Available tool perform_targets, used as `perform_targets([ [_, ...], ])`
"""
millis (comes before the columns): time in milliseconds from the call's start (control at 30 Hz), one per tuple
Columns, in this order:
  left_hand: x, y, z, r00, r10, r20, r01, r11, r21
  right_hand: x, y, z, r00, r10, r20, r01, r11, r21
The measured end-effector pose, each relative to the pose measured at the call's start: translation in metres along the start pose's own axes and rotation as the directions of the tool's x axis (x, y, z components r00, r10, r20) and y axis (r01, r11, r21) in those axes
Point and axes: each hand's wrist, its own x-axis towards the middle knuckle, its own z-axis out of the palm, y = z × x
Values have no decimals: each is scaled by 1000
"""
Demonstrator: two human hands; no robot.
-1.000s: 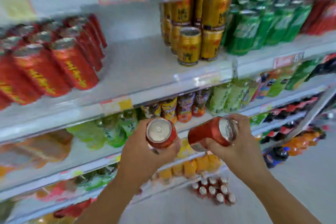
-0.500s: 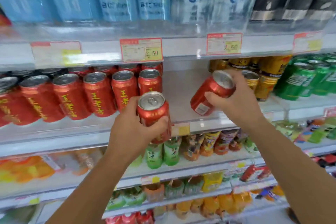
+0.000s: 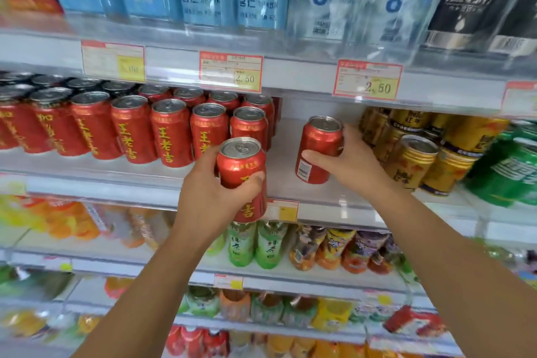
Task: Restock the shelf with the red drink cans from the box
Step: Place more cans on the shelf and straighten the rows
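At centre frame in the head view, I see the left hand (image 3: pixel 207 200) wrapped round a red can (image 3: pixel 241 164), thumb hiding part of its yellow lettering. Just right, the right hand (image 3: pixel 356 164) grips a second red can (image 3: pixel 318 151), slightly tilted over the bare shelf (image 3: pixel 286 142); whether its base touches, I cannot tell. Both have silver pull-tab tops. Matching stocked cans (image 3: pixel 171 134) fill the left, blurring and cut off at the edge.
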Motion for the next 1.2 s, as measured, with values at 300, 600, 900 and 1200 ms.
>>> perform_targets([
  [300,-2,-4,-6,998,-2,67,3,1000,-21,-4,18,10,996,18,84,-27,994,107],
  [600,7,-13,-12,999,-2,51,8,994,-111,4,13,18,999,29,20,-30,997,66],
  [900,20,-12,-11,995,86,57,-79,991,-108,85,25,37,998,39,-43,-41,998,-48],
  [1200,15,-21,-7,983,184,4,-183,979,-87,142,28,51,994,6,-107,-18,993,-117],
])
